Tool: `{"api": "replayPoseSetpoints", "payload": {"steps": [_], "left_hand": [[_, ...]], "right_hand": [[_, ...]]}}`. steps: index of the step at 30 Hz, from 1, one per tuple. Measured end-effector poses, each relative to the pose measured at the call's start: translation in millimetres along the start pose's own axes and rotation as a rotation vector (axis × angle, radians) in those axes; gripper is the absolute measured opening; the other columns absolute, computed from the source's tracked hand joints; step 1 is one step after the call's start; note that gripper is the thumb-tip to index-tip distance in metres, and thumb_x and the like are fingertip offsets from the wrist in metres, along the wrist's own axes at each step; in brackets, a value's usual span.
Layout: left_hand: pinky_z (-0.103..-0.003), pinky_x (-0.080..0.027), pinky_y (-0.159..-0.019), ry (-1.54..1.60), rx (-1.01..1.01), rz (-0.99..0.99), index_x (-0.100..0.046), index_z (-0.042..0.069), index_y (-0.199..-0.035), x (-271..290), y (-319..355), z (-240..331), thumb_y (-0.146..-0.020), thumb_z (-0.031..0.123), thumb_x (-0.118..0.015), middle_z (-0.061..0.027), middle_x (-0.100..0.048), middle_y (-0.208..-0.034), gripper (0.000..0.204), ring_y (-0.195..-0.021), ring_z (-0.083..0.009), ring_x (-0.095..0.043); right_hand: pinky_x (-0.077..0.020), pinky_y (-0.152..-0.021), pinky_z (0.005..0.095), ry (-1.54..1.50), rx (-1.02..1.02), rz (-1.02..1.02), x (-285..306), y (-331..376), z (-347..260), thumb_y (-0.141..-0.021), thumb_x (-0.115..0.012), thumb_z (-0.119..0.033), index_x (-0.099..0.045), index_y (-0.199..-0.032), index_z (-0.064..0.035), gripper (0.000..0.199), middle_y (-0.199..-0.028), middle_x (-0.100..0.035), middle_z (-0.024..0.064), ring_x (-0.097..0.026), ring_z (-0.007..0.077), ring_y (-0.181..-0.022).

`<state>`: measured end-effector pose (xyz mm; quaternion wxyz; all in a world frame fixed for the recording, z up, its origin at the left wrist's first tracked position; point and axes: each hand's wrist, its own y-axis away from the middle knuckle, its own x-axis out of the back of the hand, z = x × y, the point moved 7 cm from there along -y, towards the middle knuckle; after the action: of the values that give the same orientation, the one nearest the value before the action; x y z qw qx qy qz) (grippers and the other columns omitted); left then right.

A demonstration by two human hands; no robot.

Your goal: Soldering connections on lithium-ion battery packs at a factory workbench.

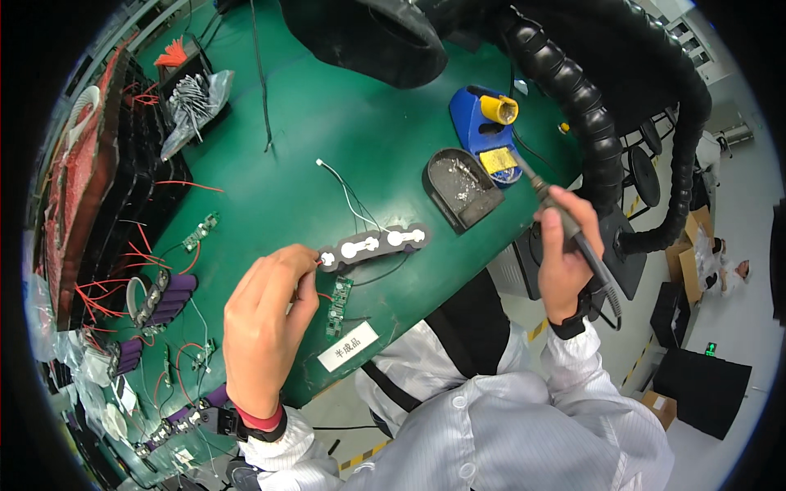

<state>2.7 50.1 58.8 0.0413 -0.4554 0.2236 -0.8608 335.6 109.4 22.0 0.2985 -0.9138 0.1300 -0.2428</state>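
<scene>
While the right hand point(569, 255) holds a grey pen-shaped soldering iron point(541, 188) near a blue-and-yellow stand point(469, 124), the left hand point(266, 321) has its fingertips drawn close together at the left end of a long dark battery pack with white patches point(374, 245), lying on the green tabletop point(336, 135) beside a small green circuit board point(337, 308). Whether they pinch anything, I cannot tell.
</scene>
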Motion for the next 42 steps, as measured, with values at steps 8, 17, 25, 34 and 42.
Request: {"api": "replayPoseSetpoints", "payload": {"steps": [8, 17, 25, 34, 42], "left_hand": [[-0.042, -0.056, -0.076, 0.068, 0.019, -0.016, -0.065, 0.0, -0.1, 0.4, -1.6, 1.2, -0.083, -0.007, -0.074, -0.0132, -0.072, -0.099, 0.021, -0.087, -0.0342, -0.07], [-0.031, -0.052, -0.064, 0.108, 0.031, -0.009, -0.068, -0.001, -0.103, -0.8, 0.5, -2.1, -0.088, -0.007, -0.071, -0.0083, -0.075, -0.101, 0.016, -0.069, -0.0192, -0.063], [-0.034, -0.053, -0.067, 0.102, 0.084, 0.012, -0.066, -0.001, -0.101, 0.9, 0.0, -0.2, -0.084, -0.009, -0.073, -0.0096, -0.075, -0.101, 0.019, -0.07, -0.0229, -0.064], [-0.029, -0.051, -0.064, 0.083, 0.12, 0.028, -0.069, -0.001, -0.1, -0.8, 0.2, 2.5, -0.088, -0.007, -0.07, -0.008, -0.077, -0.102, 0.013, -0.07, -0.0172, -0.062], [-0.031, -0.051, -0.064, 0.086, 0.158, 0.099, -0.068, -0.001, -0.101, 0.4, 17.0, -1.8, -0.089, -0.007, -0.071, -0.0081, -0.076, -0.103, 0.014, -0.073, -0.0203, -0.065]], "right_hand": [[-0.0447, -0.067, 0.0207, 0.005, -0.034, -0.048, -33.0, -66.7, 22.4, -0.103, -0.07, -0.013, -0.073, -0.118, -0.0028, 0.019, -0.101, -0.069, 0.0003, -0.059, 0.0046, -0.082], [-0.0484, -0.074, 0.0227, -0.302, -0.326, -0.023, -70.6, -66.8, 55.5, -0.102, -0.071, -0.017, -0.068, -0.131, 0.0011, 0.034, -0.099, -0.071, 0.0024, -0.06, 0.0061, -0.082], [-0.0483, -0.067, 0.0233, -0.931, -0.726, -0.361, -75.6, -16.4, 15.7, -0.103, -0.065, -0.012, -0.063, -0.133, 0.0011, 0.033, -0.103, -0.069, 0.0051, -0.059, 0.0081, -0.078], [-0.0539, -0.089, 0.0369, -0.147, 0.101, -0.582, -103.1, 15.5, -52.3, -0.091, -0.079, -0.014, -0.055, -0.141, 0.0015, 0.058, -0.126, -0.064, 0.0218, -0.066, 0.0339, -0.105], [-0.0507, -0.065, 0.0371, -0.384, -0.232, -0.665, -128.8, 33.3, -39.0, -0.093, -0.078, -0.009, -0.066, -0.119, -0.002, 0.029, -0.092, -0.072, 0.0135, -0.065, 0.0269, -0.073]]}}
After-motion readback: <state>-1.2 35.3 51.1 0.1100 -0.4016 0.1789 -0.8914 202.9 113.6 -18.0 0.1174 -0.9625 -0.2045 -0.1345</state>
